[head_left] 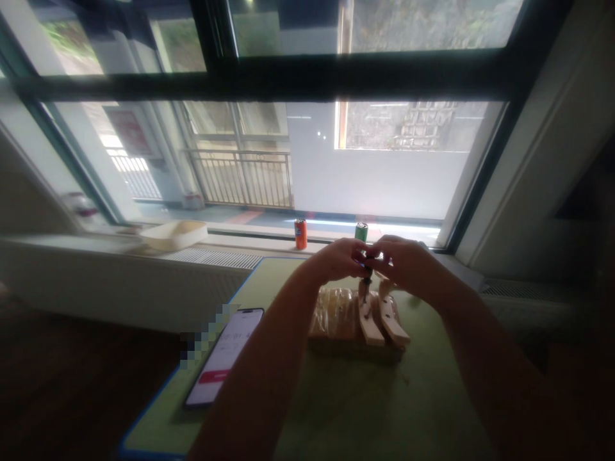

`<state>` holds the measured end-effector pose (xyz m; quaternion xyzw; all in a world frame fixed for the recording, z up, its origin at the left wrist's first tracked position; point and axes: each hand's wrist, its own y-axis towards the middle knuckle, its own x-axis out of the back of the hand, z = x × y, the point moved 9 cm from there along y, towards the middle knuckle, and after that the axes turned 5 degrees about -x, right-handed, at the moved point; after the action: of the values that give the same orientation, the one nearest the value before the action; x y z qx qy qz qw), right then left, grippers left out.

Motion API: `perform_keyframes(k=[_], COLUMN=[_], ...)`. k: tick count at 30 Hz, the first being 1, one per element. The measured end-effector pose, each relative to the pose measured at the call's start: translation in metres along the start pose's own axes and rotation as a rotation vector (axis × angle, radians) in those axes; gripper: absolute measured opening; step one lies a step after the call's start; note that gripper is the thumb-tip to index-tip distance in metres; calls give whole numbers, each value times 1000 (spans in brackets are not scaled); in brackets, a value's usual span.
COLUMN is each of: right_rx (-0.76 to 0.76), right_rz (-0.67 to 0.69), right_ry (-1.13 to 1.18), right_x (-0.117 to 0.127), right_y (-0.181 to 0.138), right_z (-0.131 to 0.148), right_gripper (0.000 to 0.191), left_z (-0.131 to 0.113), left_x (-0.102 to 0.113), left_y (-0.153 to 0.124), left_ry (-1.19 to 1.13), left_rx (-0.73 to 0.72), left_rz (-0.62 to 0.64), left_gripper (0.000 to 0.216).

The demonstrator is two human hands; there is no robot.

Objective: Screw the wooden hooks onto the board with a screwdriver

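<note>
Both hands meet above a green tabletop (346,410). My left hand (339,259) and my right hand (401,259) have their fingers closed around the top of a slim dark tool (368,275), which looks like a screwdriver. It points down at a pale curved wooden piece (369,328) with dark spots that may be screws or holes. Beside it on the right lies a similar wooden piece (394,323). Both rest at the right end of a block wrapped in clear plastic (332,314). The tool's tip is too blurred to make out.
A phone (223,362) with its screen lit lies on the table at the left. On the windowsill stand an orange can (300,234), a green can (361,232) and a cream-coloured tray (175,237). A large window (307,160) rises behind the table.
</note>
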<state>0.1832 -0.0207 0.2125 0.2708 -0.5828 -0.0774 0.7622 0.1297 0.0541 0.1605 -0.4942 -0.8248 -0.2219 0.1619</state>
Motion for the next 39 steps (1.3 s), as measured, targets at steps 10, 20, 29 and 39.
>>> perform_keyframes(k=[10, 20, 29, 39], right_rx=[-98, -75, -3, -71], right_rz=[-23, -8, -17, -44], right_ry=[32, 40, 38, -107], right_x=[0, -4, -2, -4], right_y=[0, 4, 2, 4], right_z=[-15, -15, -9, -18], right_gripper=[29, 20, 22, 23], left_z=[-2, -2, 3, 5], left_x=[3, 1, 2, 0], left_y=[-2, -1, 6, 5], left_ry=[285, 230, 213, 145], left_rx=[20, -21, -54, -32], left_rz=[18, 32, -22, 11], left_gripper=[26, 26, 18, 29])
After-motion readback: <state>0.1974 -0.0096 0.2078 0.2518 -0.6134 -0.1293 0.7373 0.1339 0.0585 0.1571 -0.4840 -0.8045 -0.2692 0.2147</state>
